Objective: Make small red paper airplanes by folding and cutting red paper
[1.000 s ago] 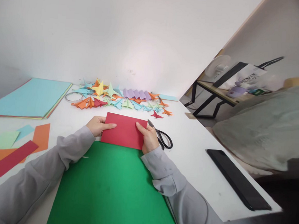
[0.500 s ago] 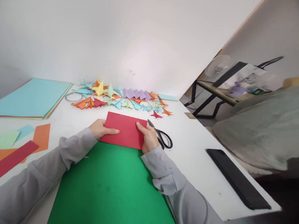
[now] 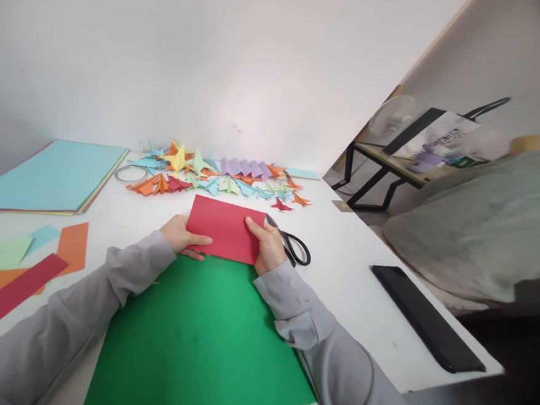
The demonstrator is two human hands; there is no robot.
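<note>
A red sheet of paper is held up between my two hands, above the far edge of a green mat. My left hand grips its left edge, thumb lying across the front and some fingertips showing below. On the right edge my right hand pinches the paper, thumb in front, with the other fingers mostly hidden behind. Black-handled scissors lie on the table just beyond my right hand, their blades partly covered by it.
Folded paper shapes in several colours line the wall. At left are a stack of coloured sheets, a wire ring and cut strips. A black flat object lies near the right table edge.
The red paper has risen slightly and tilted a little. My left hand's lower fingers now show beneath its edge. The view has shifted slightly.
</note>
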